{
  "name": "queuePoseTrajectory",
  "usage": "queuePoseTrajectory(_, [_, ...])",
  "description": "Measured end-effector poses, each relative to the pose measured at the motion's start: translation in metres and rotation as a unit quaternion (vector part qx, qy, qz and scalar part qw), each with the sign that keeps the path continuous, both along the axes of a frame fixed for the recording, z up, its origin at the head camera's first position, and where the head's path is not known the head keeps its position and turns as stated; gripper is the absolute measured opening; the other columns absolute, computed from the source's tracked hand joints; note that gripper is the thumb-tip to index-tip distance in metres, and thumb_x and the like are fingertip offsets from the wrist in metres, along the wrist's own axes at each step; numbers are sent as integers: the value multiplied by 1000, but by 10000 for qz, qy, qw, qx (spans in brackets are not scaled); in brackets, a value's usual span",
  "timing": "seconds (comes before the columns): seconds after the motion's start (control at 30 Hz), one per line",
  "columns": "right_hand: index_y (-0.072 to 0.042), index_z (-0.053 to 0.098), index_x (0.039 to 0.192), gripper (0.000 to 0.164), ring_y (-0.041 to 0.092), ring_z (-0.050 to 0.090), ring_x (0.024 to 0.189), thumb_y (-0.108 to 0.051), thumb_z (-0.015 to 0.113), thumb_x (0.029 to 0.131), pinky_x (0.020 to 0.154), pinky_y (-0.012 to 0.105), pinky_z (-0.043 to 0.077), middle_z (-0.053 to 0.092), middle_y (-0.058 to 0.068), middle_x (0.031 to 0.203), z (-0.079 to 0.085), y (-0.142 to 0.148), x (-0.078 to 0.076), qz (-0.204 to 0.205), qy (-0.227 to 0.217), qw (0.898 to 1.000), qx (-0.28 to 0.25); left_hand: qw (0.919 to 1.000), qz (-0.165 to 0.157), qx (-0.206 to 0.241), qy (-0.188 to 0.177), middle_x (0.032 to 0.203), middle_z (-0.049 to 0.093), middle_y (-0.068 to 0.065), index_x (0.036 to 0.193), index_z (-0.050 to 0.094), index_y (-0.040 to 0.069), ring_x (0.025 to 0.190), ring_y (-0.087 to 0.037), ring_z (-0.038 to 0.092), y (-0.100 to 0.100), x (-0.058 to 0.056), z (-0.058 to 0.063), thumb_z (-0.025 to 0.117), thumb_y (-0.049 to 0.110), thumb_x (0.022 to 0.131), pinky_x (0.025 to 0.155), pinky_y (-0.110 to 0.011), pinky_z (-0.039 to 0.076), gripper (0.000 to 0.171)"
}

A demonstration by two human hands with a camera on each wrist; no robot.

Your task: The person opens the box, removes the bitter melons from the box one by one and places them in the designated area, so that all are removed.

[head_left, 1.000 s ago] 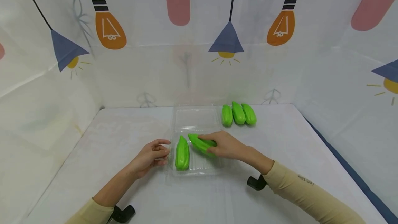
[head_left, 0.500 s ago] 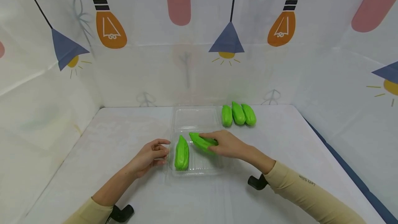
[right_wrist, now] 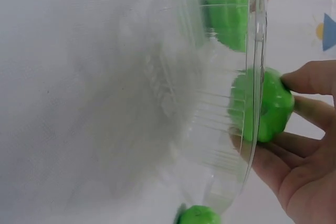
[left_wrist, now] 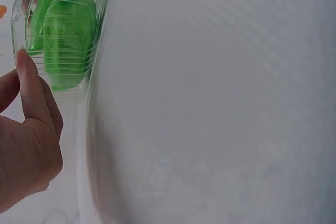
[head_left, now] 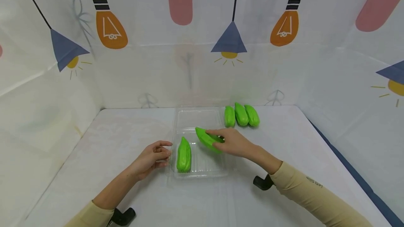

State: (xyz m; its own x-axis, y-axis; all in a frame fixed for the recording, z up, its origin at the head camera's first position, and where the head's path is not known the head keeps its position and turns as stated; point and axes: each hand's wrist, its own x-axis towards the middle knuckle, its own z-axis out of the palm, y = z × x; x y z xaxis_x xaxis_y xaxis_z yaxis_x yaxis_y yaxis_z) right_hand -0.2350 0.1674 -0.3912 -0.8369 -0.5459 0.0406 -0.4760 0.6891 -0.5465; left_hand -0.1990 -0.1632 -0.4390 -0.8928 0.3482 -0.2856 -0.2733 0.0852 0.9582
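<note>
My right hand point(head_left: 235, 143) holds a long green ridged vegetable point(head_left: 205, 138) between thumb and fingers, tilted over the right half of a clear plastic box point(head_left: 202, 175). The right wrist view shows this vegetable point(right_wrist: 275, 103) partly behind the box's rim point(right_wrist: 257, 40), with fingers around its end. A second green vegetable point(head_left: 184, 157) lies lengthwise in the left half of the box. My left hand point(head_left: 153, 160) is at the box's left side, fingers loosely bent and fingertips right at the rim. In the left wrist view a fingertip point(left_wrist: 22, 59) overlaps the clear wall point(left_wrist: 79, 72).
The box's clear lid point(head_left: 199, 120) lies folded open toward the back. Right of it several green vegetables stand in a row, the middle one point(head_left: 241, 115) reaching furthest back. A white patterned curtain point(head_left: 151, 69) closes off the table's point(head_left: 132, 125) back and sides.
The right hand has moved up and slightly right with its vegetable, toward the lid. The left hand and the vegetable in the box have stayed put.
</note>
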Motion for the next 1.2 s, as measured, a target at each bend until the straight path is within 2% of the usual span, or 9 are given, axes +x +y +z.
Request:
queuePoseTrajectory(0.07, [-27,56,142,51,3,31,52,-22,63,91,50,20,38,61,-4,85,0,2,-1,-34,56,9999,-89,10000,-11,-3,16,93,57,1,145,36,-1,75,-6,59,0,0,0,64,18,97,67,-19,58,59])
queuePoseTrajectory(0.13, [-27,56,141,51,3,32,53,-21,63,91,50,19,38,58,-3,79,0,4,-1,-98,172,9996,-182,10000,-23,-4,31,93,57,1,145,36,-1,74,-6,59,0,0,0,64,18,97,67,-19,58,59])
queuePoseTrajectory(0.23, [-26,57,140,49,5,41,60,-22,63,92,57,20,44,67,-3,90,-1,7,-3,-203,324,9989,-279,10000,-21,-3,41,92,58,1,146,36,-1,74,-6,58,1,0,0,64,18,98,67,-19,58,59])
queuePoseTrajectory(0.37, [-22,60,139,47,11,55,79,-20,64,92,75,26,54,69,-4,122,-2,11,-6,-228,514,9974,-461,10000,-20,4,42,92,58,1,146,35,-1,74,-6,58,1,-1,1,64,18,98,67,-19,58,59])
queuePoseTrajectory(0.5, [-17,61,137,46,12,59,88,-17,64,91,84,32,58,68,0,129,0,14,-6,-196,606,9955,-708,10000,-33,19,58,92,58,1,146,36,-1,75,-6,59,1,-1,0,64,19,97,68,-19,58,60])
queuePoseTrajectory(0.67, [-16,61,137,46,13,62,89,-17,66,91,84,34,59,67,1,130,-1,18,-9,-286,712,9936,-832,10000,8,-10,41,92,58,1,145,37,-1,77,-6,59,0,0,-1,64,19,97,69,-20,59,58])
queuePoseTrajectory(0.87, [-14,62,136,47,17,57,75,-17,68,89,80,31,59,72,3,120,-3,22,-11,-452,895,9911,-876,10000,20,-23,24,92,58,1,145,37,0,76,-6,59,0,0,-1,64,17,97,68,-20,58,57])
queuePoseTrajectory(1.1, [-16,61,137,47,16,70,94,-21,69,91,72,25,56,72,5,121,-1,29,-15,-764,853,9890,-938,10000,-53,5,60,93,58,2,146,35,-2,75,-6,59,-2,1,0,64,18,98,69,-20,58,59])
queuePoseTrajectory(1.2, [-17,60,138,48,19,70,94,-22,69,92,66,24,54,74,7,112,-1,33,-17,-927,769,9877,-995,10000,-39,-26,51,93,58,2,145,36,-1,76,-6,59,-2,1,-1,64,19,97,69,-20,58,59])
